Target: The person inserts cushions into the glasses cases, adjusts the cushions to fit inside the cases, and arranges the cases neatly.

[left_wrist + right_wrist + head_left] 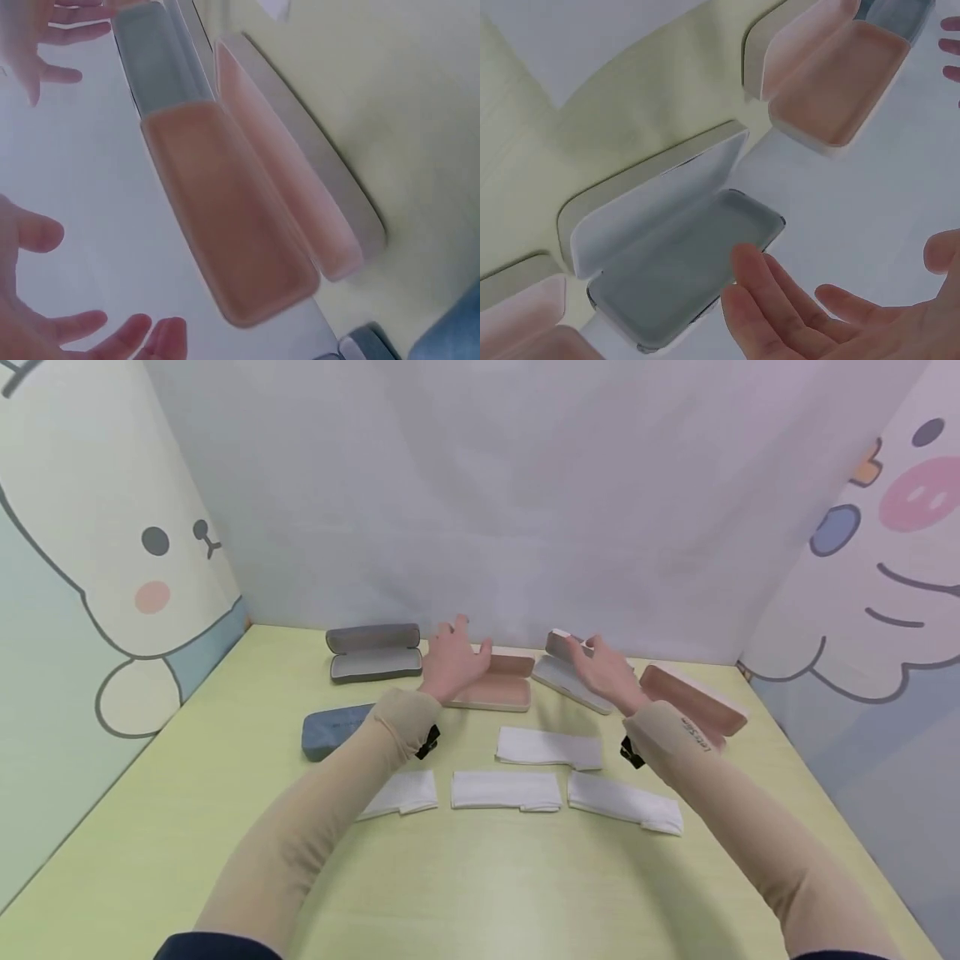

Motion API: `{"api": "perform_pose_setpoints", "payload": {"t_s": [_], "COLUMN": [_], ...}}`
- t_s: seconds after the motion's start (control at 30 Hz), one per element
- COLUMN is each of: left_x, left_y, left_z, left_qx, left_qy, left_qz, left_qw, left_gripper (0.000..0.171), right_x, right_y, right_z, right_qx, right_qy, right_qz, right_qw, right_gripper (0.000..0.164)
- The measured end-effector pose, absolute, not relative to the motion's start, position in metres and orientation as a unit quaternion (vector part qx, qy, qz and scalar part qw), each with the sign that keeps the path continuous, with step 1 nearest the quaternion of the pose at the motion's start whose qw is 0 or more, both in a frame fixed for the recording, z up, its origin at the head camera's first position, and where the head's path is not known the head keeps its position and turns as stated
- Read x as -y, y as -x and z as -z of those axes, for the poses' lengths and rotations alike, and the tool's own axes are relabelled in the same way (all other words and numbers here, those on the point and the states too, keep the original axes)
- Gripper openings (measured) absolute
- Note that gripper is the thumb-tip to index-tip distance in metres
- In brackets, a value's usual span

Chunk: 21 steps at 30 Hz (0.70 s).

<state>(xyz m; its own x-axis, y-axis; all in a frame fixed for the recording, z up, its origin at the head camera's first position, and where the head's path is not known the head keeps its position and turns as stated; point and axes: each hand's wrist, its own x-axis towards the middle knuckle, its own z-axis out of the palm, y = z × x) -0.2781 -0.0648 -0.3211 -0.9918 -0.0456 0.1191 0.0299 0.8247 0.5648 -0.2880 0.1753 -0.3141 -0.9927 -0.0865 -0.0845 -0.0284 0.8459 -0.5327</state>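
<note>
My left hand (455, 660) hovers at the left end of an open glasses case with a pink lining (491, 693). Its fingers are spread and hold nothing; the left wrist view shows them apart from the raised lid (232, 210). Farther right, my right hand (606, 672) is at the raised lid of a white glasses case with a grey lining (566, 678). In the right wrist view its loosely extended fingertips (748, 262) overlap the lid's edge (690, 262). The hand partly hides this case in the head view.
An open dark grey case (375, 667) stands back left, with a closed blue case (330, 733) before it, partly behind my left forearm. Another open pink-lined case (693, 697) is at the right. Several folded white cloths (506, 790) lie in front. A curtain (480, 510) hangs behind.
</note>
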Motion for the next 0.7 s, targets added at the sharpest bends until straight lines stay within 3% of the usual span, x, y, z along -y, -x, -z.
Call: {"api": "perform_pose_setpoints", "payload": {"t_s": [0.17,0.37,0.5,0.7], "left_x": [0.055,0.045,0.039,0.031], "left_y": [0.27,0.262,0.259,0.255], "left_z": [0.319,0.323,0.331,0.345], "left_qx": [0.954,0.955,0.945,0.95], "left_qy": [0.049,0.116,0.142,0.174], "left_qz": [0.288,0.273,0.295,0.257], "left_qw": [0.063,0.024,-0.005,-0.021], "left_gripper": [0.052,0.046,0.03,0.046], "right_x": [-0.192,-0.21,-0.217,-0.221], "right_y": [0.277,0.264,0.258,0.251], "right_z": [0.311,0.312,0.318,0.327], "right_qx": [-0.966,-0.969,-0.974,-0.976], "right_qy": [0.039,0.05,0.052,0.05], "right_qz": [0.246,0.224,0.193,0.178], "right_qw": [0.069,0.095,0.103,0.112], "right_gripper": [0.09,0.092,0.093,0.092]}}
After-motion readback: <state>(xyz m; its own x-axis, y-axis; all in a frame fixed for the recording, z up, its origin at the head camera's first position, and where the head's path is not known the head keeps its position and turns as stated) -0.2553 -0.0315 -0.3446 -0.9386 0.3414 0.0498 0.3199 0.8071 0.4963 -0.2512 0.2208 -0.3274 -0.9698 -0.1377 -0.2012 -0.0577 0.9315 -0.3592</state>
